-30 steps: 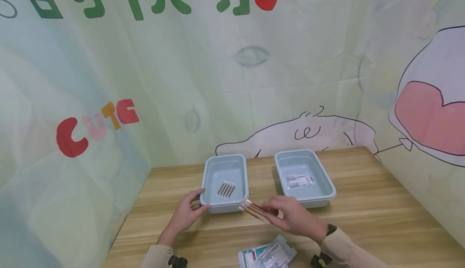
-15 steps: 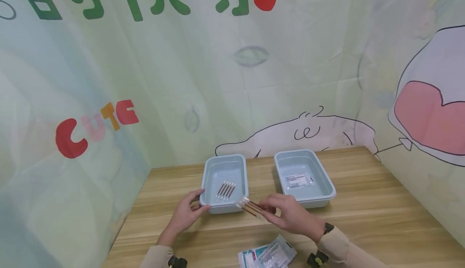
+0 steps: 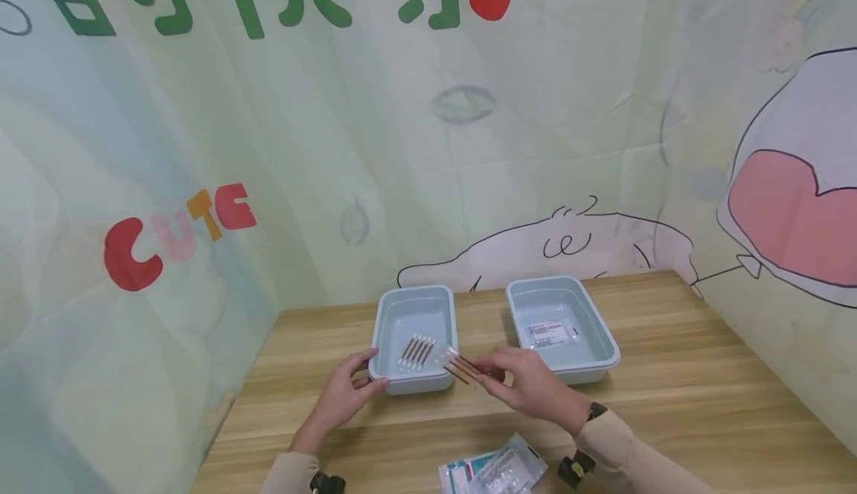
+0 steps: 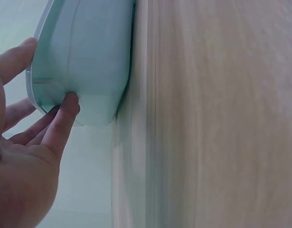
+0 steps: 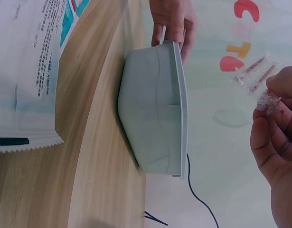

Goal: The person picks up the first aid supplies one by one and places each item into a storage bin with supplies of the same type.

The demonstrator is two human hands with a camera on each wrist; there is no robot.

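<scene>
Placing appears to be the current step: a swab packet (image 3: 457, 366) is pinched by the right hand (image 3: 532, 382) near the right rim of the swab tray (image 3: 411, 386), inside which similar swabs (image 3: 416, 352) lie. The swab tray's near left corner is gripped by the left hand (image 3: 339, 397). Lowering into the swab tray, then release, is seemingly called for.

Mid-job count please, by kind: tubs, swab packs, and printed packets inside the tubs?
Blue tubs: 2
Swab packs: 2 (one in left tub, one in right hand)
Printed packet: 1 (in right tub)
Total: 5
</scene>
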